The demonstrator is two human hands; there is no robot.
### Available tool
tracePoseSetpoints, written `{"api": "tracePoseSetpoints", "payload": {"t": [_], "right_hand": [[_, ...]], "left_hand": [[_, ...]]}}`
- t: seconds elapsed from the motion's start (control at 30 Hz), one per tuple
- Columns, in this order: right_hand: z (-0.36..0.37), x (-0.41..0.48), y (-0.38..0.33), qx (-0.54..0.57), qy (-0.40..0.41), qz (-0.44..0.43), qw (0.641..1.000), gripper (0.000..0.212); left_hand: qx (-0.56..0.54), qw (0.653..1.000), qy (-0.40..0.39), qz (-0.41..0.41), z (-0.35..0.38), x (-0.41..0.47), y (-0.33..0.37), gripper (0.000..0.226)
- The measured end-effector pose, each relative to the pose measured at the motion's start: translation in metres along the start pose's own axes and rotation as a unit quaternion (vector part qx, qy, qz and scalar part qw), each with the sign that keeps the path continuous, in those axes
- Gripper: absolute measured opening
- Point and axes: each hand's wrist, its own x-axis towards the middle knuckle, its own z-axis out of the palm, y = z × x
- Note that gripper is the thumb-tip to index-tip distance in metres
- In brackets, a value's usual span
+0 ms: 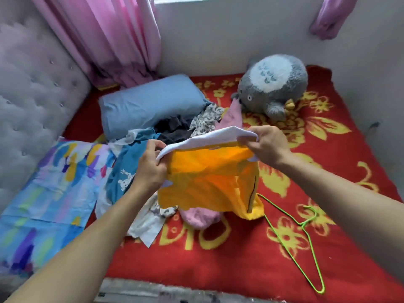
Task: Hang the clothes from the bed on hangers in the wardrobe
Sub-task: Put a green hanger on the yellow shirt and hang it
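Note:
An orange garment point(207, 180) with a white band along its top edge hangs above the bed, stretched between both hands. My left hand point(150, 167) pinches its left corner and my right hand point(266, 143) grips its right corner. Its lower part drapes onto a pile of clothes point(175, 127) holding a blue printed piece, a dark piece, a patterned piece and pink pieces. A green wire hanger point(306, 243) lies on the red blanket point(240, 259) to the right, its near end partly under the orange cloth. No wardrobe is in view.
A blue pillow point(150, 103) and a colourful pillow point(54, 189) lie at the left beside a grey tufted headboard point(32, 95). A grey plush toy point(273, 86) sits at the back by the wall. Pink curtains point(113, 40) hang behind.

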Motion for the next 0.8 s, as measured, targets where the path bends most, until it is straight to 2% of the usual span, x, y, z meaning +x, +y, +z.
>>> {"api": "tracePoseSetpoints", "payload": {"t": [0.1,0.17,0.27,0.4,0.47,0.53,0.6,0.63,0.7,0.8], "right_hand": [[-0.051,0.0,-0.043,0.019,0.097,-0.025,0.995,0.031],[-0.077,-0.008,-0.07,0.059,0.127,-0.045,0.989,0.022],[-0.102,-0.027,-0.104,0.122,0.153,-0.072,0.978,0.027],[-0.117,-0.055,-0.131,0.164,0.174,-0.066,0.969,0.016],[-0.121,-0.065,-0.136,0.174,0.167,-0.058,0.969,0.024],[-0.119,-0.074,-0.135,0.175,0.134,-0.05,0.974,0.017],[-0.11,-0.083,-0.122,0.132,0.103,-0.032,0.985,0.015],[-0.102,-0.087,-0.112,0.099,0.091,-0.015,0.991,0.024],[-0.081,-0.096,-0.083,0.038,0.056,0.04,0.997,0.038],[-0.036,-0.109,-0.027,-0.007,-0.023,0.135,0.991,0.041]], "left_hand": [[0.057,0.991,-0.029,0.117,-0.046,-0.002,0.038,0.035],[0.074,0.982,-0.025,0.174,-0.075,-0.007,0.063,0.034],[0.085,0.969,-0.002,0.232,-0.117,-0.018,0.089,0.026],[0.115,0.956,0.001,0.269,-0.156,-0.032,0.109,0.027],[0.137,0.958,-0.015,0.252,-0.161,-0.034,0.11,0.027],[0.16,0.963,-0.046,0.212,-0.156,-0.033,0.104,0.034],[0.189,0.966,-0.073,0.161,-0.142,-0.03,0.09,0.045],[0.207,0.965,-0.083,0.135,-0.132,-0.029,0.079,0.049],[0.238,0.961,-0.108,0.088,-0.105,-0.031,0.056,0.05],[0.256,0.953,-0.153,0.055,-0.051,-0.043,0.026,0.046]]}}
